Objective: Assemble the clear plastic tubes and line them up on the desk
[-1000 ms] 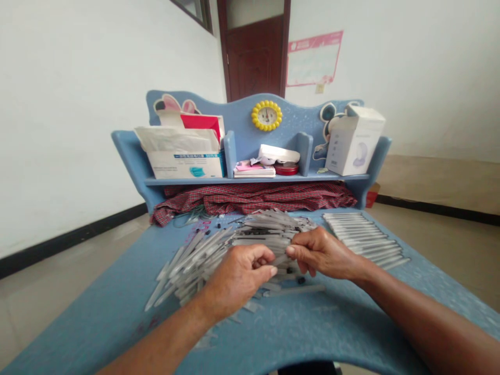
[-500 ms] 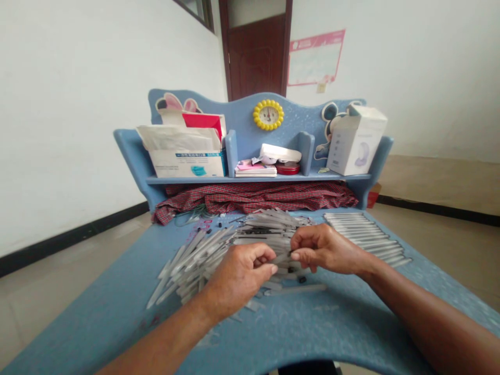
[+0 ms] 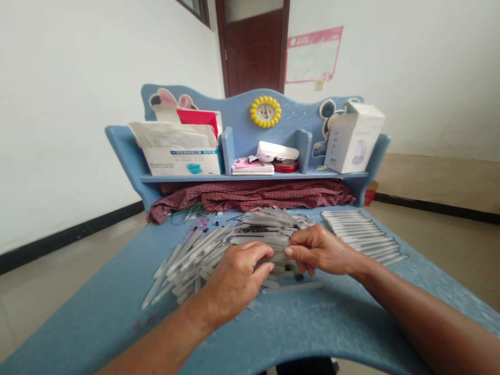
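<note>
Over a loose pile of translucent pen barrels (image 3: 269, 221) my left hand (image 3: 242, 273) is closed, thumb and index finger drawn together. Facing it a short way to the right, my right hand (image 3: 322, 250) is closed in a pinch. Whatever either hand holds blends with the pale barrels behind and cannot be made out. A small black cap (image 3: 299, 277) lies just below the right fingers, near a single barrel (image 3: 310, 286). More barrels (image 3: 187, 263) spread out left of my left hand. Beyond my right hand, a neat row of filled-looking pens (image 3: 361, 234) lies side by side.
The blue desk (image 3: 273, 333) has a raised shelf (image 3: 183, 178) at its back. On it stand a mask box (image 3: 179, 161), a red tin (image 3: 285, 166) and a white carton (image 3: 353, 140). A checked cloth (image 3: 250, 195) lies beneath. Several black bits (image 3: 205, 229) lie at the left.
The right fingertips have shifted slightly left and closed over the dark spot that showed at them. My left hand has barely moved. The whole view has shifted slightly.
</note>
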`<state>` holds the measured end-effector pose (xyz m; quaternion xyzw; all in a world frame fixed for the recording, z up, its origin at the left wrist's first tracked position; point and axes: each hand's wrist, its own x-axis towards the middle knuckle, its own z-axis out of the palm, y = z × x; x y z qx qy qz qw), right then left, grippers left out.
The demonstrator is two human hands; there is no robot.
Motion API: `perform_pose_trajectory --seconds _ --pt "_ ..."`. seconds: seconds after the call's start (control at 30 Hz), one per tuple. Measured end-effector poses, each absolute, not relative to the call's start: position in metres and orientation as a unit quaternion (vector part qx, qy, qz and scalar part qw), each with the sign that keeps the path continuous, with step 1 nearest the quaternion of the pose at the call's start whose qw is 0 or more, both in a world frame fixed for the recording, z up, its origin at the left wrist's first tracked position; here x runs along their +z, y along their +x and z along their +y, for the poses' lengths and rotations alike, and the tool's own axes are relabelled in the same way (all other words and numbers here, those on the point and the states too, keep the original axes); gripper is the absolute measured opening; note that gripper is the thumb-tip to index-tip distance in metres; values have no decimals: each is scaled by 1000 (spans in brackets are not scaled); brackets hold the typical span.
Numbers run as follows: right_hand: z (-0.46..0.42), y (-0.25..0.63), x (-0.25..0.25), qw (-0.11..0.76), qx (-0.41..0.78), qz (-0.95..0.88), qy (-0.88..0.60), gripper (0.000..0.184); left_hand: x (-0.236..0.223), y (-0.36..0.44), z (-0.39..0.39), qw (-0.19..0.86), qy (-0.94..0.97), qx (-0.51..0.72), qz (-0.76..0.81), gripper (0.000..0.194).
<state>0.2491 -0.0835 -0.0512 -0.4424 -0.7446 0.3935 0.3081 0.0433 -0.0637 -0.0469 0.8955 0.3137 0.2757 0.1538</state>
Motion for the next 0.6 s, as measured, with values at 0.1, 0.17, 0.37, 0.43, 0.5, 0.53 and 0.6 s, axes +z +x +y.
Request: perform_pose_trajectory --seconds 0.1,0.17,0.37,0.43,0.5,0.53,0.6 --pt "-84 249 -50 314 399 -736 -448 42 -45 43 -63 133 905 263 307 11" --pt "-83 250 -48 327 396 -728 -454 42 -41 42 -62 134 907 242 318 13" --pt "-80 257 -43 362 388 -704 -472 43 -36 38 -57 122 921 204 309 21" --pt "-79 258 -43 361 389 -703 -473 43 -38 37 -56 111 923 207 304 20" --pt "-79 258 -43 359 395 -701 -473 41 -41 36 -56 93 924 221 298 17" --pt "-78 258 -43 358 398 -699 -473 41 -42 36 -55 84 924 227 295 15" --pt "-78 258 -44 358 401 -697 -474 41 -44 37 -55 68 926 232 290 12"
